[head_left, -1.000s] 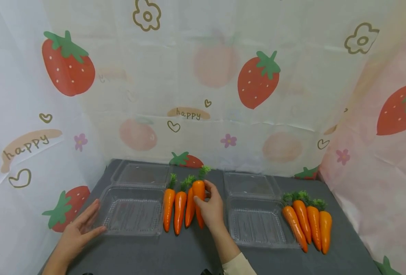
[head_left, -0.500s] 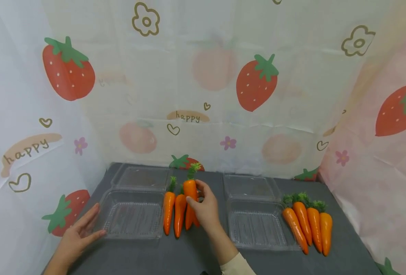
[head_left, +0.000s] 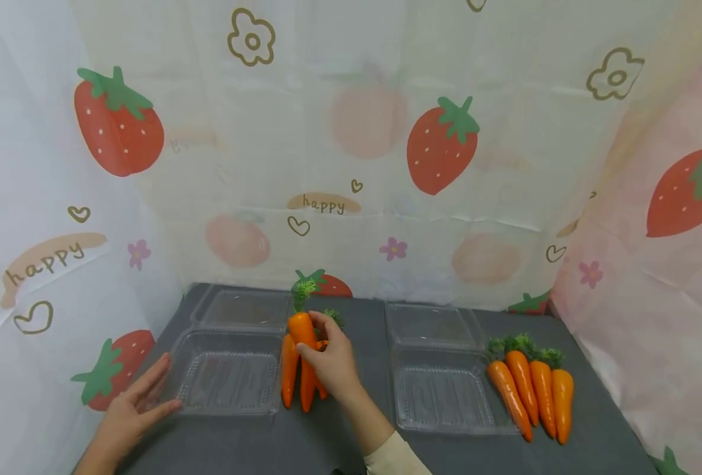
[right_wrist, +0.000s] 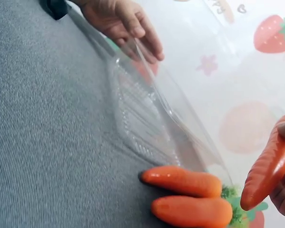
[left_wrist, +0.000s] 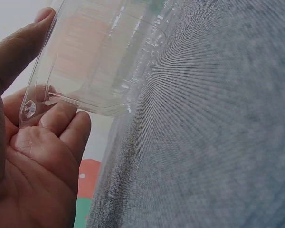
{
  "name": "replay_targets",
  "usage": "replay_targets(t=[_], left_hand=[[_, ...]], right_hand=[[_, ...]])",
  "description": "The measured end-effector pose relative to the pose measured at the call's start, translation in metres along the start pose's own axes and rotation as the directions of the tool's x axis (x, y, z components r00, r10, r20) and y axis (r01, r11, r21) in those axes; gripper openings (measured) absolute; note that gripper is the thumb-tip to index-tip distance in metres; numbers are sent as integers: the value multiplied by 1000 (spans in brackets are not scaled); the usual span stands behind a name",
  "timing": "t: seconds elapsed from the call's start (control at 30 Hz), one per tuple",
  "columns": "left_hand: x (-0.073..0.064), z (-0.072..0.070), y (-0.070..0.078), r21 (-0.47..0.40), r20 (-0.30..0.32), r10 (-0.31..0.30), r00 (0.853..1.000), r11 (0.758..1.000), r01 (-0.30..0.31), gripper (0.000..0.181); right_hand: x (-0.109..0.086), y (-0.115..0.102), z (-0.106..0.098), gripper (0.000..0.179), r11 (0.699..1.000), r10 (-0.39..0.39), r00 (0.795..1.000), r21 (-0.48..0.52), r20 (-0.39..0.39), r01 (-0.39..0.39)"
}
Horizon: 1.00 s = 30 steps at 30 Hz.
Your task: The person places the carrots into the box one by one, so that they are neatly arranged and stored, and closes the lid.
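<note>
My right hand [head_left: 330, 359] pinches an orange toy carrot [head_left: 301, 325] with green frilly leaves, holding it above the other carrots. In the right wrist view the held carrot [right_wrist: 268, 164] hangs at the right edge, clear of the table. Beneath it, several carrots [head_left: 289, 376] lie by the left clear plastic container [head_left: 226, 382], partly hidden by the hand. My left hand [head_left: 128, 415] touches that container's near left corner, fingers spread and fairly straight. Through the clear wall, the left wrist view shows its fingers [left_wrist: 59, 116] behind the rim.
A second clear plastic container [head_left: 443, 396] lies with its lid folded back on the right. Several more carrots [head_left: 541, 389] lie against its right side. Printed cloth [head_left: 327, 132] walls in the back and sides of the grey table [head_left: 220, 448].
My right hand has carried the carrot leftward from the right end of the row, over the others, toward the left container. The left hand stays at the container's corner. The head view shifts slightly.
</note>
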<state>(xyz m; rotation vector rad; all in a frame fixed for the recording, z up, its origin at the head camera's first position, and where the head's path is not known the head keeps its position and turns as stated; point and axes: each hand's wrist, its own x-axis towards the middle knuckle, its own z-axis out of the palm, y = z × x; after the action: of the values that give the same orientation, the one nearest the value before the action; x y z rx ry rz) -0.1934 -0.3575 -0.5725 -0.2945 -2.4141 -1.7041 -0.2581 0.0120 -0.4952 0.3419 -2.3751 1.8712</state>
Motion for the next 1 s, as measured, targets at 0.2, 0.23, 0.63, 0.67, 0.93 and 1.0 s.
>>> replay_targets(t=[0.2, 0.23, 0.63, 0.67, 0.93, 1.0], left_hand=[[-1, 1, 0, -13, -1, 1, 1000, 1000, -1, 84], [-1, 1, 0, -17, 1, 2, 1000, 1000, -2, 84], [1, 0, 2, 28, -1, -11, 1000, 1000, 11, 86], [1, -1, 2, 31, 1, -9, 1000, 999, 9, 86], [-1, 0, -1, -11, 14, -14, 1000, 1000, 14, 85], [-1, 0, -2, -26, 17, 0, 1000, 1000, 1, 84]], right_hand=[[1, -7, 14, 55, 1000, -5, 999, -5, 51, 5], [1, -8, 16, 56, 1000, -4, 998, -3, 58, 4], [8, -25, 45, 57, 999, -44, 993, 29, 113, 41], [8, -26, 48, 57, 999, -47, 992, 31, 118, 43], [9, -27, 72, 56, 996, -66, 985, 64, 159, 56], [8, -25, 78, 55, 997, -61, 984, 63, 168, 51]])
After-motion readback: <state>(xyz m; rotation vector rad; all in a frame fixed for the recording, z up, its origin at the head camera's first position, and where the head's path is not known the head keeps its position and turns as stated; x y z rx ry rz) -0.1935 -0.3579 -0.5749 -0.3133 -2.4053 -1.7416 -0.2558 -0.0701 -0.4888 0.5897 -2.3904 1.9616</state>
